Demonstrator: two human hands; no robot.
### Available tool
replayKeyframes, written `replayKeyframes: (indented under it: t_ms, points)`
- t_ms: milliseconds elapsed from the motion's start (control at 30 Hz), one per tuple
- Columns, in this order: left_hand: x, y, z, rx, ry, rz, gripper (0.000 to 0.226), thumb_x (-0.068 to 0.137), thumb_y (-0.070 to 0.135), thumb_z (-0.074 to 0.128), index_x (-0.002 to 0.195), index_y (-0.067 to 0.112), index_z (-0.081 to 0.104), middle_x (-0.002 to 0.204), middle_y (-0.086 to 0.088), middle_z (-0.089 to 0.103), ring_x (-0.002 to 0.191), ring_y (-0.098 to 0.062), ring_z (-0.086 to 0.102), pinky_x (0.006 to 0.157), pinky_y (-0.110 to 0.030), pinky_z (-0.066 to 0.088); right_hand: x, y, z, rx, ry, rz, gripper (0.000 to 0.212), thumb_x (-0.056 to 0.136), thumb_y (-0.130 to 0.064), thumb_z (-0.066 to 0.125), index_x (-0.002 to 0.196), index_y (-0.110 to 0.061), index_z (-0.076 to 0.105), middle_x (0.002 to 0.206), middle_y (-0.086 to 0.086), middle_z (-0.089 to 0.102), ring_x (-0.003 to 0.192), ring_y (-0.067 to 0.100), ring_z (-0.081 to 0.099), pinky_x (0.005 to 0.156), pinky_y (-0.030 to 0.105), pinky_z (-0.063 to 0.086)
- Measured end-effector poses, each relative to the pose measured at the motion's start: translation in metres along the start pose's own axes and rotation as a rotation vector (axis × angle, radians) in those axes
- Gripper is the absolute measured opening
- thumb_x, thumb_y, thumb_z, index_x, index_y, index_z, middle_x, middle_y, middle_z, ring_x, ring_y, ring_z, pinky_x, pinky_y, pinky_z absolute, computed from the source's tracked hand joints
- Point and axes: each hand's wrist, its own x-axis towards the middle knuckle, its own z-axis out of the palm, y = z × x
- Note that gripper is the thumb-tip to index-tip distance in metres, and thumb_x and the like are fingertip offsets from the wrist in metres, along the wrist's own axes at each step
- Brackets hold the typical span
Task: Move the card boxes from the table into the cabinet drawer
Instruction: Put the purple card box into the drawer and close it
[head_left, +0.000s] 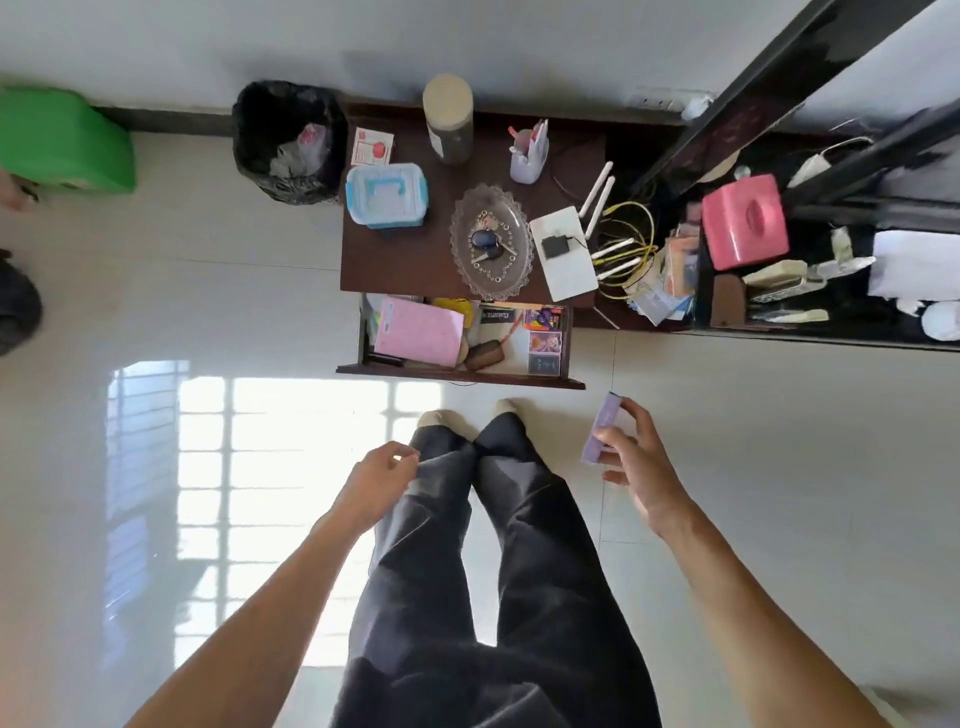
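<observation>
My right hand (631, 457) grips a purple card box (598, 430) edge-on, held over the floor just in front of and to the right of the open cabinet drawer (460, 370). Inside the drawer's right end lie three card boxes (544, 335) in a column, beside a pink booklet (418, 330) and a brown case. My left hand (382, 475) hangs near my left knee, fingers loosely curled, holding nothing. The dark wooden cabinet top (395, 260) stands above the drawer.
On the cabinet top stand a blue plastic container (387, 195), a glass dish with keys (491, 241), a white router (563, 252), a jar and a pen holder. A black bin (288, 140) stands left; a black table with a pink tissue box (745, 221) right.
</observation>
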Motion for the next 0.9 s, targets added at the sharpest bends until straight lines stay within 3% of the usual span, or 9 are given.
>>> replayKeyframes:
  t_ms: [167, 267, 367, 467, 600, 767, 900]
  points:
    - [0.081, -0.011, 0.009, 0.224, 0.023, 0.036, 0.025, 0.093, 0.036, 0.047, 0.109, 0.030, 0.065, 0.099, 0.003, 0.067, 0.075, -0.006, 0.063, 0.059, -0.021, 0.045, 0.090, 0.014, 0.001, -0.146, 0.004, -0.052, 0.048, 0.087, -0.037, 0.068, 0.129, -0.045, 0.046, 0.110, 0.007, 0.071, 0.097, 0.023, 0.071, 0.060, 0.019, 0.051]
    - [0.129, -0.016, 0.011, 0.290, 0.037, 0.067, 0.021, 0.094, 0.035, 0.048, 0.106, 0.030, 0.064, 0.090, 0.003, 0.068, 0.071, -0.014, 0.064, 0.060, -0.027, 0.048, 0.134, 0.028, 0.009, -0.193, 0.006, -0.074, 0.047, 0.085, -0.033, 0.067, 0.126, -0.046, 0.049, 0.114, 0.004, 0.067, 0.101, 0.021, 0.067, 0.056, 0.017, 0.051]
    - [0.180, -0.027, 0.016, 0.263, 0.033, 0.110, 0.018, 0.095, 0.028, 0.052, 0.107, 0.022, 0.064, 0.079, 0.002, 0.063, 0.078, -0.033, 0.066, 0.071, -0.041, 0.056, 0.179, 0.048, 0.021, -0.305, -0.018, -0.139, 0.049, 0.084, -0.031, 0.067, 0.126, -0.048, 0.047, 0.121, -0.001, 0.062, 0.102, 0.013, 0.065, 0.063, 0.021, 0.053]
    - [0.235, -0.041, 0.023, 0.372, 0.123, 0.227, 0.020, 0.094, 0.026, 0.053, 0.109, 0.023, 0.065, 0.089, 0.003, 0.067, 0.092, -0.026, 0.067, 0.084, -0.039, 0.054, 0.226, 0.068, 0.035, -0.455, -0.055, -0.221, 0.058, 0.078, -0.037, 0.066, 0.129, -0.054, 0.044, 0.123, -0.005, 0.059, 0.095, 0.005, 0.066, 0.055, 0.012, 0.053]
    - [0.316, -0.063, 0.038, 0.449, 0.254, 0.446, 0.023, 0.091, 0.029, 0.061, 0.112, 0.021, 0.068, 0.108, 0.002, 0.073, 0.105, -0.024, 0.064, 0.094, -0.040, 0.050, 0.303, 0.091, 0.049, -0.631, -0.023, -0.379, 0.063, 0.076, -0.037, 0.067, 0.129, -0.061, 0.041, 0.125, -0.004, 0.055, 0.102, 0.014, 0.062, 0.072, 0.028, 0.056]
    - [0.388, -0.094, 0.063, 0.717, 0.354, 0.778, 0.035, 0.087, 0.050, 0.059, 0.114, 0.028, 0.064, 0.109, 0.009, 0.072, 0.103, -0.019, 0.065, 0.088, -0.035, 0.049, 0.388, 0.113, 0.060, -0.933, 0.035, -0.598, 0.069, 0.081, -0.032, 0.071, 0.136, -0.056, 0.038, 0.117, -0.013, 0.049, 0.106, 0.017, 0.059, 0.076, 0.036, 0.052]
    - [0.425, -0.120, 0.069, 0.773, 0.416, 0.893, 0.039, 0.086, 0.061, 0.053, 0.115, 0.035, 0.061, 0.104, 0.014, 0.072, 0.095, -0.016, 0.067, 0.082, -0.031, 0.050, 0.440, 0.131, 0.063, -1.190, 0.057, -0.763, 0.071, 0.079, -0.029, 0.079, 0.138, -0.048, 0.043, 0.132, -0.009, 0.052, 0.106, 0.022, 0.062, 0.066, 0.028, 0.041]
